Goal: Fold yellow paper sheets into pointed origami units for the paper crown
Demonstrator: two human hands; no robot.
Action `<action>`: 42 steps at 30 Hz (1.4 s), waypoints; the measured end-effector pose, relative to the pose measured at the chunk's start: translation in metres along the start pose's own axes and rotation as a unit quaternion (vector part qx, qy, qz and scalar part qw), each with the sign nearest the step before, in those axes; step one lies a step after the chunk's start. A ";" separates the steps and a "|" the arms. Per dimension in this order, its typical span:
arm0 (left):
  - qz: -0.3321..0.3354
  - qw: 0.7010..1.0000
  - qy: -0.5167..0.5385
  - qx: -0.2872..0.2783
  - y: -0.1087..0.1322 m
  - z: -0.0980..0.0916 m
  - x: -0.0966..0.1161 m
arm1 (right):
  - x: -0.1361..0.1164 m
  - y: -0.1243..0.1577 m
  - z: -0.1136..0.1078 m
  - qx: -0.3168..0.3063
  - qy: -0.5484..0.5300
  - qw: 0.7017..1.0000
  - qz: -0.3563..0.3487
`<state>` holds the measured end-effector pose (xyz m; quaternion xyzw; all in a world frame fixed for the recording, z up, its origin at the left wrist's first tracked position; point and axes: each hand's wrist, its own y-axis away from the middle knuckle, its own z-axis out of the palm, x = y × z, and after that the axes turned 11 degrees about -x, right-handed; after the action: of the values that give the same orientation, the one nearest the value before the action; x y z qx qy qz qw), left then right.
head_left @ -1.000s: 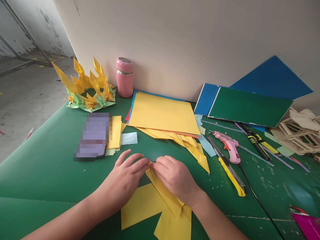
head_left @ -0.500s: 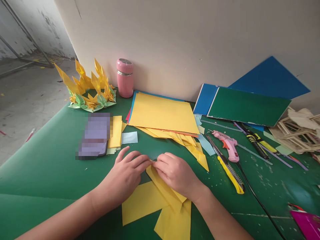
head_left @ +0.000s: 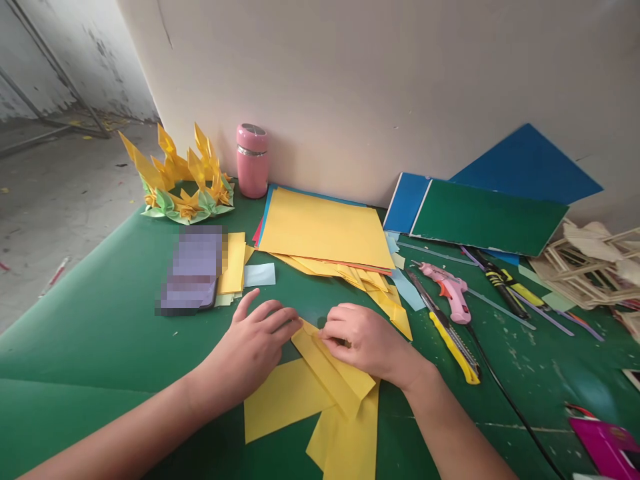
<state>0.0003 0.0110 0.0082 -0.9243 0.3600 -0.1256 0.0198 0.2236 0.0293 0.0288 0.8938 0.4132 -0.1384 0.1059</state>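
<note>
A folded yellow paper strip (head_left: 333, 377) lies slantwise in front of me, its creased flap partly raised. My left hand (head_left: 255, 350) has thumb and fingertips closed at the strip's upper left corner, with the little finger lifted. On the strip's upper right edge, my right hand (head_left: 370, 343) is curled, thumb and fingers pinching near the fold. The exact fingertip contact is partly hidden. Under the strip lie flat yellow paper pieces (head_left: 283, 400), one to the left and others toward the front edge.
Behind are stacked coloured sheets (head_left: 325, 227) over folded yellow pieces (head_left: 395, 313). A paper crown (head_left: 187, 187), pink flask (head_left: 253, 163) and blurred phone (head_left: 193, 270) stand or lie left. Right are a utility knife (head_left: 455, 347), pink glue gun (head_left: 450, 293) and stick model (head_left: 580, 267).
My right hand has shifted right and away from the left fingertips, uncovering more of the folded strip. The left hand stays nearly in place. The view has turned slightly.
</note>
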 end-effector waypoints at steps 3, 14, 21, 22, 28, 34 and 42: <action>-0.001 1.000 0.000 -0.001 0.000 0.000 0.000 | 0.002 0.003 -0.004 -0.006 0.009 1.000 0.001; -0.002 0.999 0.034 0.001 0.000 -0.001 0.000 | -0.010 -0.011 0.010 0.086 -0.063 0.994 0.004; 0.000 0.999 0.035 0.012 0.001 0.001 0.000 | -0.006 -0.014 0.024 0.151 0.002 0.987 -0.052; 0.000 0.999 0.035 0.013 0.001 0.002 0.000 | -0.006 -0.014 0.024 0.149 0.018 0.987 -0.059; -0.001 1.000 0.025 0.010 0.002 0.002 0.000 | -0.005 -0.012 0.024 0.116 0.080 0.989 -0.048; -0.003 1.000 0.018 0.006 0.002 0.001 -0.001 | -0.009 -0.014 0.023 0.084 0.096 0.992 -0.019; -0.008 1.000 0.016 0.007 0.001 0.001 0.001 | -0.012 -0.014 0.020 0.063 0.092 0.994 0.006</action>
<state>0.0005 0.0090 0.0078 -0.9250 0.3515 -0.1429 0.0198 0.2022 0.0236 0.0133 0.9102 0.4060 -0.0806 0.0118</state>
